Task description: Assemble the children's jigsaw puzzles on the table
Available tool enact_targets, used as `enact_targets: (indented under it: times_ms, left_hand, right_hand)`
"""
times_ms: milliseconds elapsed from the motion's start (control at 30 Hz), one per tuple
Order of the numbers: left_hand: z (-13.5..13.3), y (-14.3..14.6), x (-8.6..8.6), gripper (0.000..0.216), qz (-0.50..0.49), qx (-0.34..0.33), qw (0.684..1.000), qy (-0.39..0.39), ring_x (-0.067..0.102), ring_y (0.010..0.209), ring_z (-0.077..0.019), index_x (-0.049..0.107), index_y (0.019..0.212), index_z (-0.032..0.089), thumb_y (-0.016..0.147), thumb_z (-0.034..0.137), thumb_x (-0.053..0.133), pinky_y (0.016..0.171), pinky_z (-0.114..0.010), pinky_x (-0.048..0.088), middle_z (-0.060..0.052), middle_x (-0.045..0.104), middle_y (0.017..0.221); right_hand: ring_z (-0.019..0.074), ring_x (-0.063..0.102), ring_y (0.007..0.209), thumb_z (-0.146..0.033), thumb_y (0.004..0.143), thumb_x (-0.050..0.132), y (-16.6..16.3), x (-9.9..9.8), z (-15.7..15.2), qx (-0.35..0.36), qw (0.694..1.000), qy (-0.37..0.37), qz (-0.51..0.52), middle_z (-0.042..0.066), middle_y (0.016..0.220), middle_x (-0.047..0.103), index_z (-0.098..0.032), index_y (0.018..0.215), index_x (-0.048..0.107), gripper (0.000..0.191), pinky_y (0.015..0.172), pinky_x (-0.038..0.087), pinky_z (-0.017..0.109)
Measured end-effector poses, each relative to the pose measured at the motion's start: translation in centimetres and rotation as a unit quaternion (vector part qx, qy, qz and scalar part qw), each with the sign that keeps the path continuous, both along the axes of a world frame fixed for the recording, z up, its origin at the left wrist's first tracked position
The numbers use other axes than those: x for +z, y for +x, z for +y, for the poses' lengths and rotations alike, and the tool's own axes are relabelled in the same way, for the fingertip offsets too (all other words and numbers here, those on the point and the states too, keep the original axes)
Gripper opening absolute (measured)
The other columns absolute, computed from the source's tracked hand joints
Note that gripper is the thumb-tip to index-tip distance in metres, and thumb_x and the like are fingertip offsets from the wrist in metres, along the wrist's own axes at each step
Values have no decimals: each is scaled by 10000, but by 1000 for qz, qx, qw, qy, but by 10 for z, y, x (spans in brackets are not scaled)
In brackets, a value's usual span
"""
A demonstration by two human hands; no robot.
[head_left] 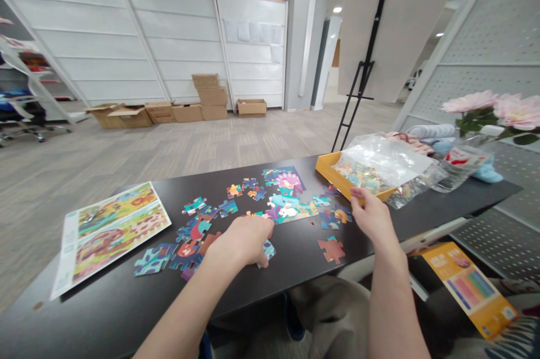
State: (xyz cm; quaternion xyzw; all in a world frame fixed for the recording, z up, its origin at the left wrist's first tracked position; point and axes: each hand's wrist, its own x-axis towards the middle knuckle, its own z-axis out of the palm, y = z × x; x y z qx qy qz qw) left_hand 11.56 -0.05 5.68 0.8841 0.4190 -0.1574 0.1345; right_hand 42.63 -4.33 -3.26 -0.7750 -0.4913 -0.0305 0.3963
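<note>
My left hand is over the middle of the black table, thumb and fingers closed around a teal-and-white jigsaw piece. Just beyond it lies a joined section of the jigsaw puzzle, with a purple peacock-like figure and a white rabbit. Loose and partly joined pieces spread to the left, some hidden behind my hand and forearm. At the right, my right hand grips the near rim of a yellow box, which holds more pieces and a clear plastic bag. A brown piece lies nearer me.
A picture sheet lies at the table's left. Clear packets, folded cloths and pink flowers crowd the right end. Below is a yellow printed package. An easel and cardboard boxes stand beyond.
</note>
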Motion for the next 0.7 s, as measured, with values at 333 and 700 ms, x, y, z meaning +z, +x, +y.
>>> enact_targets:
  times_ms: [333,700]
  left_hand:
    - [0,-3,-2,520,-2,-12,1000,-1,697,1032,-311,679,1082,198,621,317,891,781,-329,519,-90,738,1094]
    - [0,-10,-1,533,-2,-17,1000,-13,686,1066,-271,658,1141,216,653,256,870,826,-301,521,-69,720,1168]
  right_hand:
    - [265,715,1001,-241,907,454,-2,4,0,1,996,-84,-9,118,1149,748,-188,1166,682,349,920,525,389]
    - [223,712,865,-272,850,565,8,4,-9,65,989,-131,-35,84,1147,747,-211,1150,700,335,856,530,347]
